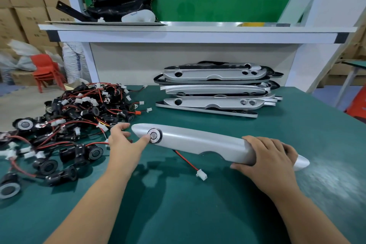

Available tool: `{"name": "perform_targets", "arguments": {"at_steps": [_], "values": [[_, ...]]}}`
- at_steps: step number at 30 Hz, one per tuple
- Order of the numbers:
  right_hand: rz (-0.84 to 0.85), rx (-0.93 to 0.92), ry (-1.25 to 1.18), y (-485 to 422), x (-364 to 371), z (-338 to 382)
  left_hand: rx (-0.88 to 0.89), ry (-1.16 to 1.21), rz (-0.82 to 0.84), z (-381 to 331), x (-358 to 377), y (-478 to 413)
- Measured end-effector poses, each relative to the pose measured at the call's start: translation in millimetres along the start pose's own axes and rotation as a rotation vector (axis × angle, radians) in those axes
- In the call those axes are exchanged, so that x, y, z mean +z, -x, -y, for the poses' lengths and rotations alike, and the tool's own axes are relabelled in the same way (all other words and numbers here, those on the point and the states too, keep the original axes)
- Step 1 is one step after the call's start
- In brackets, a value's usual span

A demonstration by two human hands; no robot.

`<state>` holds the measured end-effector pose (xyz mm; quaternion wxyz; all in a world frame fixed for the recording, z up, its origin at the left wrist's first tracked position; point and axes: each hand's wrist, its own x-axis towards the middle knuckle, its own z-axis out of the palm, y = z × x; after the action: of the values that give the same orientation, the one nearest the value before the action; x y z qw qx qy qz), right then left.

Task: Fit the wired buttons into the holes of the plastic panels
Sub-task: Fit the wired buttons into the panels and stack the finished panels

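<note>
A long silver plastic panel (198, 142) lies across the green table in front of me. A round wired button (154, 135) sits in the hole near its left end, and its red and black wire with a white plug (201, 174) hangs out below the panel. My left hand (123, 142) presses its thumb on the button's edge, the other fingers spread toward the pile. My right hand (265, 154) grips the panel's right part, fingers curled over the top and thumb under the front edge.
A pile of loose black wired buttons (65, 117) covers the table's left side. A stack of silver panels (215, 89) stands at the back centre under a white shelf (198, 34). A black bag (120, 3) rests on that shelf.
</note>
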<state>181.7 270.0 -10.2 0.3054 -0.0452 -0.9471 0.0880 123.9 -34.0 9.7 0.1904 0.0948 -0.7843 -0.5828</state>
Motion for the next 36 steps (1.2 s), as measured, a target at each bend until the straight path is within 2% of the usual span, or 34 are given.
{"name": "perform_targets", "arguments": {"at_steps": [2, 4, 6, 8, 12, 16, 23, 26, 30, 33, 36], "values": [[0.010, 0.020, -0.025, -0.6, -0.5, -3.3, -0.147, 0.287, 0.070, -4.6, 7.1, -3.0], [0.075, 0.034, -0.032, -0.5, -0.7, -4.8, -0.236, 0.579, 0.212, -10.2, 17.0, -2.8], [0.171, 0.050, -0.041, 0.1, 1.2, -5.6, -0.217, 0.709, 0.259, -13.4, 25.5, -0.4], [0.200, 0.054, -0.043, 0.8, 2.9, -6.2, -0.179, 0.786, 0.256, -12.7, 30.1, 0.5], [0.071, -0.044, -0.121, -5.1, 0.3, 17.3, -0.113, 0.815, 0.291, -15.6, 34.8, 5.9], [-0.073, -0.193, -0.261, -20.9, -4.1, 73.7, -0.034, 0.819, 0.359, -20.2, 44.8, 19.4], [0.061, -0.489, -0.313, -50.1, -7.1, 123.0, -0.032, 0.872, 0.353, -17.7, 40.6, 18.0], [0.025, -0.486, -0.354, -53.1, -4.3, 125.6, -0.035, 0.861, 0.357, -18.2, 40.5, 16.5], [-0.128, -0.431, -0.374, -44.8, 9.2, 132.5, -0.066, 0.837, 0.344, -17.3, 39.8, 14.5], [-0.206, -0.379, -0.362, -41.2, 15.6, 139.5, -0.057, 0.832, 0.396, -17.5, 36.5, 13.0], [-0.216, -0.364, -0.362, -42.6, 13.7, 143.7, -0.053, 0.808, 0.412, -18.2, 34.2, 12.2]]}}
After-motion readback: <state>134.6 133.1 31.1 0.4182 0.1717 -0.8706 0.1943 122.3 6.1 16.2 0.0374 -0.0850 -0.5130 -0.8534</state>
